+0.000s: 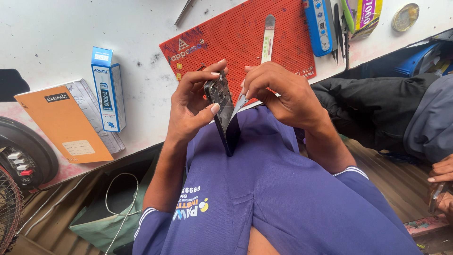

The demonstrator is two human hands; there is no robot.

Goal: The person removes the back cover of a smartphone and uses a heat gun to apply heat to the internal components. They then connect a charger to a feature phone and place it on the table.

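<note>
Head view, looking down over a purple shirt (283,189) at a white workbench (71,28).

Left hand (191,106): it grips a dark smartphone (225,115) held edge-on and nearly upright, above the near edge of the workbench, its lower end close to the shirt. The thumb presses on the side facing the wearer; the other fingers curl round the far side, closed on the body. The exposed upper part shows inner components.

Right hand (278,94): its fingers are drawn together, pinching a thin, pale flat tool (239,105), whose tip meets the phone's edge. Whether the tip enters the seam cannot be told.

Behind the hands, near the middle of the workbench's far edge, lies a red perforated work mat (283,23); a metal spatula-like pry tool (267,40) rests on it. At the mat's right edge sit a blue handheld device (319,26) and dark tweezers (339,28); a round metal tin (405,17) lies toward the far right corner. On the left half stand a narrow blue-and-white box (108,89) and, just beside it, an orange notebook (63,123) reaching the near edge. A second pair of tweezers (183,12) lies at the far edge.

At the lower right, another person's hand (441,172) holds a small object, too blurred to identify.
</note>
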